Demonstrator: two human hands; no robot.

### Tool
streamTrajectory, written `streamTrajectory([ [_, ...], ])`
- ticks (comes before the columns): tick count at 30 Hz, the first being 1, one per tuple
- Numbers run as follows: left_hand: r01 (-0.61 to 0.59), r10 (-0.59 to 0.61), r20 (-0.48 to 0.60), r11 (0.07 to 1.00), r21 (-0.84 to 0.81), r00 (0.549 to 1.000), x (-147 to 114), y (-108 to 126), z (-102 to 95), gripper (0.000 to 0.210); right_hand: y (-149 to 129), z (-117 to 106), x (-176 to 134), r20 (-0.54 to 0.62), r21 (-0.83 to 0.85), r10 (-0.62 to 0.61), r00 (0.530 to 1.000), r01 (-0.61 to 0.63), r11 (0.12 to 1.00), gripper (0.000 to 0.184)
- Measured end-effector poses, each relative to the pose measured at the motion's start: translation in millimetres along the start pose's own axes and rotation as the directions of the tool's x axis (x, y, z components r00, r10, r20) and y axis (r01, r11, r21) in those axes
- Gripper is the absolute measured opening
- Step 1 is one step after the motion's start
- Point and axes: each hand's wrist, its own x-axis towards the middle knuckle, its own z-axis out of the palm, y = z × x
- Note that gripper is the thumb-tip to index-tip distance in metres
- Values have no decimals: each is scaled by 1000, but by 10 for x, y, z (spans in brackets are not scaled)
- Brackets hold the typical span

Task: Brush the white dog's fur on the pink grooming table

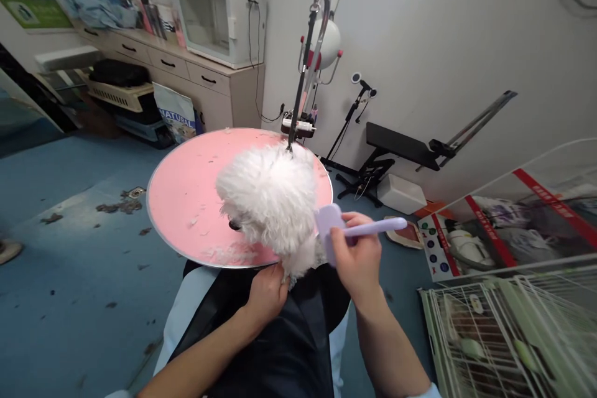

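A fluffy white dog [273, 189] is on a round pink grooming table [180, 193], its dark nose toward the left. A black strap [301, 84] runs from an overhead arm down to the dog's neck area. My right hand [359, 258] grips the handle of a lilac slicker brush [332, 224], with the brush head close to the fur on the dog's right-hand side in view. Low at the table's near edge, my left hand [269, 292] is closed on the dog's fur; whether a leg lies inside the grip I cannot tell.
White hair clippings [233, 254] lie on the table. Behind it stand a drawer cabinet [209, 81] and a white glass-door box [224, 12]. At right are a black folding table [401, 146], a clear pen panel [513, 211] and a wire cage [485, 329]. Dark hair tufts [119, 206] litter the blue floor.
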Motion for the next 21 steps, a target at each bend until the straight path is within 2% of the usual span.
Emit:
streamTrajectory([
  [3,11,-11,-9,1000,3,1000,6,21,-1,23,38,19,-16,269,30,-22,963,15,999,15],
  [4,19,-19,-8,1000,2,1000,11,23,1,24,52,23,-27,254,6,-3,967,2,1000,16],
  [6,31,-31,2,1000,4,1000,20,21,10,24,71,25,-51,51,-19,10,999,-9,1000,17],
  [7,30,-30,10,1000,0,1000,21,18,16,23,74,22,-63,-5,-3,-8,1000,8,1000,16],
  [8,27,-27,19,1000,-4,999,19,13,22,22,74,19,-72,28,24,-34,999,33,999,15],
  [10,29,-28,15,999,-16,999,8,3,35,22,70,11,-80,246,59,-66,967,53,997,11],
  [11,35,-35,12,999,-26,999,0,-1,41,23,71,6,-78,308,44,-59,950,48,998,11],
  [12,47,-47,13,998,-38,999,-8,-4,45,25,73,-1,-74,275,11,-46,960,45,999,12],
  [14,86,-84,30,994,-71,996,-22,-4,45,27,80,-19,-73,21,-28,-48,999,49,998,13],
  [15,109,-105,50,989,-98,993,-25,-1,38,26,82,-27,-78,-49,-10,-67,997,67,998,14],
  [16,137,-127,83,981,-134,988,-24,5,25,25,84,-33,-87,-17,27,-90,996,90,996,15],
  [18,226,-187,180,947,-230,966,-7,19,-23,26,90,-41,-105,225,111,-113,968,89,990,14],
  [19,282,-213,246,914,-291,945,9,25,-56,27,96,-44,-109,298,121,-101,949,67,990,14],
  [20,340,-232,314,872,-353,921,31,30,-93,29,104,-50,-110,271,107,-79,959,52,993,14],
  [21,395,-241,378,823,-409,894,56,33,-134,31,111,-57,-112,153,88,-56,987,43,995,14],
])
